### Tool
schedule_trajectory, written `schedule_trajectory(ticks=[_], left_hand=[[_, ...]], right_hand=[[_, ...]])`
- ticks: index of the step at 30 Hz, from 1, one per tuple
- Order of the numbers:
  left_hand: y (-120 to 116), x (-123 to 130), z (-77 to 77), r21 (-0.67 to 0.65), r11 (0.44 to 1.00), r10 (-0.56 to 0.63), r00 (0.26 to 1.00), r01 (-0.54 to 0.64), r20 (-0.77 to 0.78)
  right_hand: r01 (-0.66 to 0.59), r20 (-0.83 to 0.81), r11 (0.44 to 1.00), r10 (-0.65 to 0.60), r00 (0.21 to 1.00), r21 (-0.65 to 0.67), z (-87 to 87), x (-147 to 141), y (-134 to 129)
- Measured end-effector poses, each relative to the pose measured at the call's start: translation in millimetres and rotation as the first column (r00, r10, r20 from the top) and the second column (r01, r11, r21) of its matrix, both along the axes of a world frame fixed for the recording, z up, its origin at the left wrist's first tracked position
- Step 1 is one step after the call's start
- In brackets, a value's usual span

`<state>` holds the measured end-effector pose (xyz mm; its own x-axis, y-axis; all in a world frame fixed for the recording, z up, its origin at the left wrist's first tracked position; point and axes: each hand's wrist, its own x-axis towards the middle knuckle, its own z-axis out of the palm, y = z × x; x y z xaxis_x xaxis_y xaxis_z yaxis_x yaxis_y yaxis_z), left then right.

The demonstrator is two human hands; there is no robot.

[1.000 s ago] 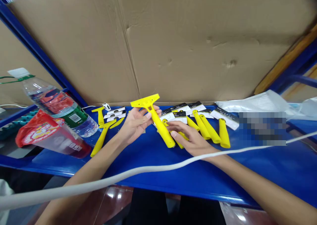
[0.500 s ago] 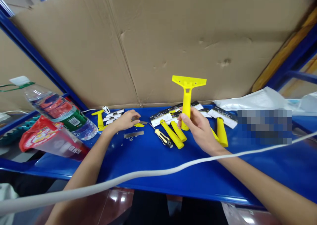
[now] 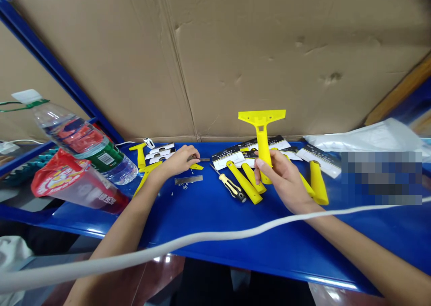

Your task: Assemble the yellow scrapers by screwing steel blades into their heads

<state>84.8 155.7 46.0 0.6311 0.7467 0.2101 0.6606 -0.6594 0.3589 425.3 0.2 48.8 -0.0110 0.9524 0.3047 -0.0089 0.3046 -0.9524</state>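
My right hand (image 3: 288, 180) is closed round the handle of a yellow scraper (image 3: 262, 137). It holds the scraper upright above the shelf, with its wide head at the top. Low over the shelf on the left, my left hand (image 3: 182, 161) has its fingers bent together at one end of a thin metal blade (image 3: 204, 159); the fingers partly hide it. Just beside these fingertips lies a flat yellow piece (image 3: 196, 167). Closer to me are another metal blade (image 3: 189, 179) and several tiny screws or nuts (image 3: 183, 186). Between the hands rests a screwdriver (image 3: 232, 188) with a cream and black handle.
Yellow handles (image 3: 244, 182) and black-and-white cards (image 3: 229, 158) lie around my right hand. More yellow scraper parts (image 3: 141, 158) are at left. A water bottle (image 3: 84, 137) and red-topped cup (image 3: 77, 180) lean at the left. A white cable (image 3: 202, 236) crosses in front. Cardboard (image 3: 218, 63) stands behind.
The view has shifted slightly, moving most things a little right in the picture. My right hand still holds the scraper, now a bit lower. My left fingers have closed in at the metal blade.
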Motion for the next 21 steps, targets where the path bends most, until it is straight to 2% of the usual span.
schedule_trajectory(ticks=[4, 7, 10, 12, 15, 18, 21], left_hand=[[-0.9, 9.1, -5.8, 0.078, 0.996, 0.034, 0.999, -0.037, 0.039], [-0.7, 12.7, -6.7, 0.141, 0.984, 0.096, 0.992, -0.106, 0.078], [-2.8, 15.4, -1.7, 0.200, 0.960, 0.167, 0.975, -0.194, 0.144], [-7.2, 19.1, 5.0, 0.205, 0.944, 0.202, 0.943, -0.260, 0.264], [-18.1, 28.8, 17.1, 0.090, 0.950, 0.209, 0.819, -0.300, 0.535], [-31.0, 40.3, 26.8, -0.082, 0.976, 0.200, 0.671, -0.204, 0.714], [-43.0, 51.1, 30.6, -0.209, 0.974, 0.217, 0.589, -0.083, 0.778]], right_hand=[[0.012, -0.019, 1.000, -0.012, 1.000, -0.027, -5.1, 0.0, 1.1], [-0.024, -0.076, 0.997, 0.019, 0.997, -0.071, -9.1, -0.2, 2.9], [-0.093, -0.151, 0.990, 0.077, 0.986, -0.106, -9.1, -2.0, 2.9], [-0.123, -0.189, 0.984, 0.098, 0.977, -0.128, -7.5, -3.7, 1.9], [-0.140, -0.201, 0.978, 0.108, 0.974, -0.155, -4.5, -5.2, -0.3], [-0.172, -0.160, 0.970, 0.145, 0.976, -0.169, -0.8, -5.3, -2.6], [-0.290, -0.122, 0.933, 0.269, 0.955, -0.215, 4.2, -6.2, -5.3]])
